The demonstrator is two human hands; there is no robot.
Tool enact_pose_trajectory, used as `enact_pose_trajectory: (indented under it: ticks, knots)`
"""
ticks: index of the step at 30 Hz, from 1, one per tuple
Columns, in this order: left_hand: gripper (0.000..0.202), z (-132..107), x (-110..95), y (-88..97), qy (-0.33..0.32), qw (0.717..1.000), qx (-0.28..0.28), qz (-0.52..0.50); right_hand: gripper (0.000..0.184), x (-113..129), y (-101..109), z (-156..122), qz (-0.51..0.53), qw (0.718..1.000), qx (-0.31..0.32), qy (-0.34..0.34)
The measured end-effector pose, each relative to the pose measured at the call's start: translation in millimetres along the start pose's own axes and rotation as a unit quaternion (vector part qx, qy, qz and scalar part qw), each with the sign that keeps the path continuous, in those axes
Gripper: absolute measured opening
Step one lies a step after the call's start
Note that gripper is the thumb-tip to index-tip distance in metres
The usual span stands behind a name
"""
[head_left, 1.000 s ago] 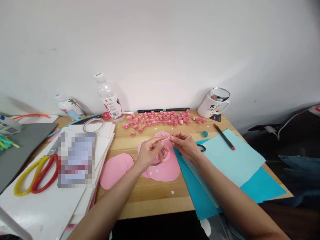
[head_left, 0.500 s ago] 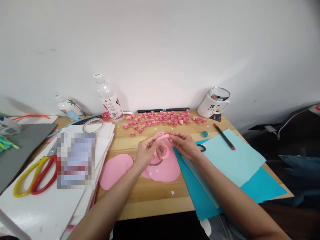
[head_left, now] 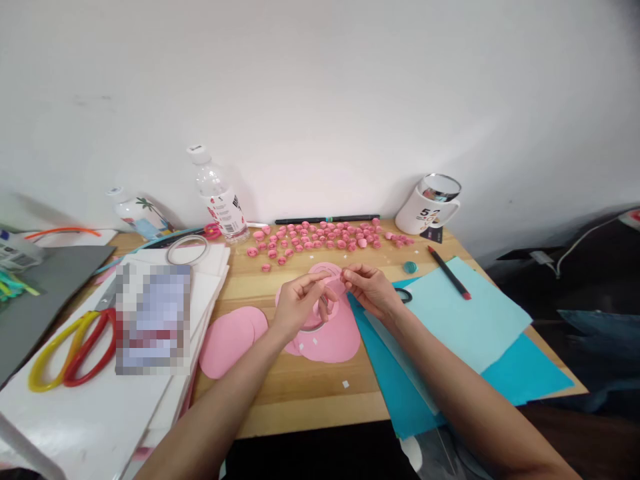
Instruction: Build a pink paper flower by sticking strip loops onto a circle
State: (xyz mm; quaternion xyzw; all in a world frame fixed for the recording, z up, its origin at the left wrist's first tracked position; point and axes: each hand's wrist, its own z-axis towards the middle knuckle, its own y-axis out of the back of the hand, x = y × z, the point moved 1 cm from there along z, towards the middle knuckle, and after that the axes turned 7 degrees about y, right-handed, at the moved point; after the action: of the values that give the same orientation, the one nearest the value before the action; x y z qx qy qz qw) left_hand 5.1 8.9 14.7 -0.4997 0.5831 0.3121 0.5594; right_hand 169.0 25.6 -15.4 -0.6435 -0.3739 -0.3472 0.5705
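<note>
My right hand [head_left: 371, 288] has thumb and index fingertips pinched on the small rolled end of a pink paper strip. My left hand [head_left: 301, 303] is close on its left, thumb and index finger around the strip, which curls below the fingers; the exact contact is partly hidden. Under both hands lie pink paper pieces [head_left: 341, 343] with rounded edges and a ring-shaped roll of tape [head_left: 314, 327], mostly covered by my left hand. Beyond them, many small pink paper rolls [head_left: 320, 237] are spread across the back of the table.
Pink paper ovals [head_left: 233, 341] lie left; blue sheets [head_left: 465, 313] and a black-and-red pen [head_left: 450, 273] lie right. Scissors [head_left: 75, 350] and a pixelated item [head_left: 155, 320] rest on white papers. A bottle [head_left: 220, 200] and mug [head_left: 425, 207] stand by the wall.
The flat pink strip that stretched between my fingertips now shows less, with a small roll at my right fingertips. Both hands have stayed in nearly the same place.
</note>
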Motion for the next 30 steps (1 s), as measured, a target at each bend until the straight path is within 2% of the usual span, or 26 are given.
enact_pose_trajectory:
  ticks: [10, 18, 23, 30]
  knots:
    - [0.029, 3.4, 6.1, 5.6, -0.024, 0.999, -0.034, -0.014, 0.017, -1.7, -1.1, 1.2, 0.011, 1.000, 0.019, -0.005]
    - [0.030, 2.6, 3.9, 3.3, -0.007, 1.000, -0.015, -0.019, 0.016, -2.2, 0.2, 0.1, 0.005, 1.000, 0.025, -0.015]
    - [0.030, 1.8, 4.4, 2.5, -0.007, 1.000, 0.006, -0.003, 0.013, 2.1, -4.0, -2.6, 0.008, 0.999, 0.040, 0.003]
    - [0.031, 1.8, 2.5, 1.7, -0.001, 1.000, -0.004, -0.020, 0.013, -0.9, -2.0, -1.3, 0.005, 0.999, 0.033, 0.004]
